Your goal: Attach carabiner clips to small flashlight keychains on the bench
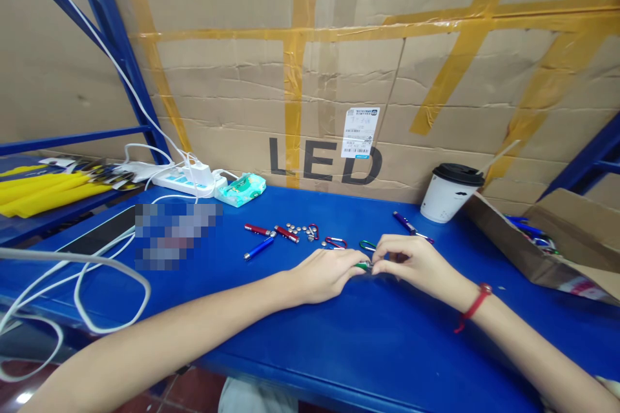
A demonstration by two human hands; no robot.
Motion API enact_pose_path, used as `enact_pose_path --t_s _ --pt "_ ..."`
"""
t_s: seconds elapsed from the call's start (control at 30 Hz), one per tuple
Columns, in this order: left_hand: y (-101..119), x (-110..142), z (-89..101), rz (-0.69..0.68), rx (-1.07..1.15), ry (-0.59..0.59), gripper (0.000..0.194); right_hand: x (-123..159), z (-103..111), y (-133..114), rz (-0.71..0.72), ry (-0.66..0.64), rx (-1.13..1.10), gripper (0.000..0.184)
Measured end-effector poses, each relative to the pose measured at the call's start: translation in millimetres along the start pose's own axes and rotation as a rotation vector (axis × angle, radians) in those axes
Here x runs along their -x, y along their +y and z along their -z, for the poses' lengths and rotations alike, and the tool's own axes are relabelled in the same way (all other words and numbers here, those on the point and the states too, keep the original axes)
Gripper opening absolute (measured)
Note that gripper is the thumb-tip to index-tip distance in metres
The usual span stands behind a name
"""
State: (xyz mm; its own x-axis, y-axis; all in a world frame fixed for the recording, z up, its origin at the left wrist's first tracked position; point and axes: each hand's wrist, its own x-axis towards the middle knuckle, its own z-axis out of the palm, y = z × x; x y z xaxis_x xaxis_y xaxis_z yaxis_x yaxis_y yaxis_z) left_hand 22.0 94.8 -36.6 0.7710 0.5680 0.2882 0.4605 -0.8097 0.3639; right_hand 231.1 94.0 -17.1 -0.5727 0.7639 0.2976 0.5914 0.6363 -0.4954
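Observation:
My left hand [327,274] and my right hand [411,261] meet on the blue table [368,342], fingers pinched together on a small green keychain flashlight [363,265] between them. A green carabiner clip [368,246] lies just behind the fingertips. Farther left on the table lie two red mini flashlights [258,230] [287,233], a blue one [259,248], a red carabiner [336,242] and several silver button cells [296,228]. A purple flashlight [404,222] lies near the cup. A red cord circles my right wrist.
A white paper cup with a black lid [448,193] stands at the back right. An open cardboard box [547,239] sits at the right. A power strip [186,179], a wipes pack [241,189], white cables [87,277] and a dark tablet [99,232] lie left.

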Motion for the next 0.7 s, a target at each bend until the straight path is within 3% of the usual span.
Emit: enact_pose_path --t_s 0.7 --pt "0.5 -0.3 0.9 0.018 -0.048 -0.036 0.026 -1.3 -0.1 0.5 -0.009 -0.041 0.053 0.039"
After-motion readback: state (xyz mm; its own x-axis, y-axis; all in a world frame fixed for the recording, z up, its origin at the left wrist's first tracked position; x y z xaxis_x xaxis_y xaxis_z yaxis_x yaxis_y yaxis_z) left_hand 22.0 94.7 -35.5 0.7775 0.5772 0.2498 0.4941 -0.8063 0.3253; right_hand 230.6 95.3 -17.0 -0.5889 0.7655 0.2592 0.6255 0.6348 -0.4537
